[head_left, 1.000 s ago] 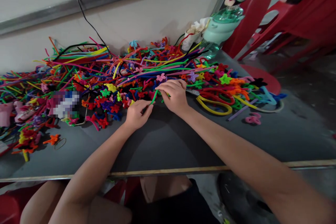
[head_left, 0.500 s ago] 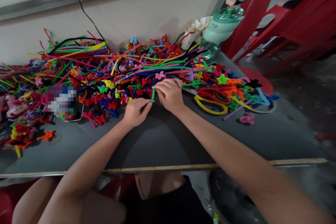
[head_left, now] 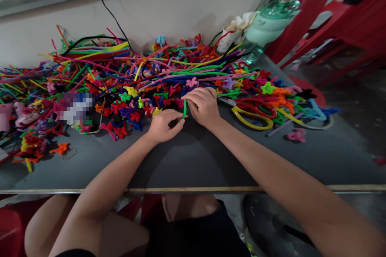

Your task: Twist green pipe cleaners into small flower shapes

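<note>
Both my hands meet at the near edge of a big heap of coloured pipe cleaners [head_left: 120, 72] on a dark grey table [head_left: 187, 160]. My left hand [head_left: 165, 125] pinches the lower end of a short green pipe cleaner [head_left: 184, 109]. My right hand [head_left: 204, 105] is closed over its upper end, fingers curled. Small twisted pipe-cleaner flowers [head_left: 129, 114] lie just left of my hands.
Yellow-handled scissors [head_left: 247, 117] lie right of my right hand. A pink twisted piece [head_left: 296, 135] sits alone further right. A green glass jar [head_left: 269, 20] and red plastic chairs [head_left: 331, 24] stand at the back right. A black cable [head_left: 111, 12] runs down the wall.
The green pipe cleaner has turned from slanted to nearly upright between my hands. The view has shifted slightly; both hands stay at the heap's edge.
</note>
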`<action>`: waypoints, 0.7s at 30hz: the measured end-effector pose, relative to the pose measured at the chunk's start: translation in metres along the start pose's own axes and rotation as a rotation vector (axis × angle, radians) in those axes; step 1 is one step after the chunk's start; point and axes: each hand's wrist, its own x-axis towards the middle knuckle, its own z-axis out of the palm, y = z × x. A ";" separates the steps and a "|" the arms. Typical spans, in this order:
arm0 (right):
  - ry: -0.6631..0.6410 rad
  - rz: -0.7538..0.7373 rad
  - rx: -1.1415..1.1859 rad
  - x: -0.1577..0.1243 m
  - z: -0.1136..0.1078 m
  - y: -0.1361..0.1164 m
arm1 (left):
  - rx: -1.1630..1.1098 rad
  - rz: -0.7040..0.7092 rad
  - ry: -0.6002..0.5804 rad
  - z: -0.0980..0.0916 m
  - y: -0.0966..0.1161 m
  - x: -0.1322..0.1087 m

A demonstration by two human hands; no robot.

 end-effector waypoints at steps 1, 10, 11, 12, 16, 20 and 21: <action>-0.001 -0.001 0.001 0.000 0.000 0.000 | 0.009 -0.001 0.009 0.001 0.000 0.000; -0.013 -0.085 -0.041 0.007 0.007 -0.005 | 0.061 -0.046 0.017 0.003 -0.001 -0.004; 0.003 -0.087 -0.031 0.007 0.008 -0.005 | 0.050 -0.049 0.023 0.003 -0.001 -0.004; 0.023 -0.081 -0.021 0.007 0.009 -0.004 | 0.033 -0.051 0.026 0.002 -0.001 -0.004; 0.105 -0.014 -0.018 0.007 0.008 -0.002 | -0.051 -0.050 0.025 -0.002 -0.001 -0.002; 0.135 0.044 -0.007 0.007 0.006 -0.002 | -0.064 -0.076 0.045 -0.001 -0.002 -0.001; 0.140 0.045 0.003 0.007 0.006 -0.002 | -0.072 -0.099 0.063 -0.001 -0.003 -0.002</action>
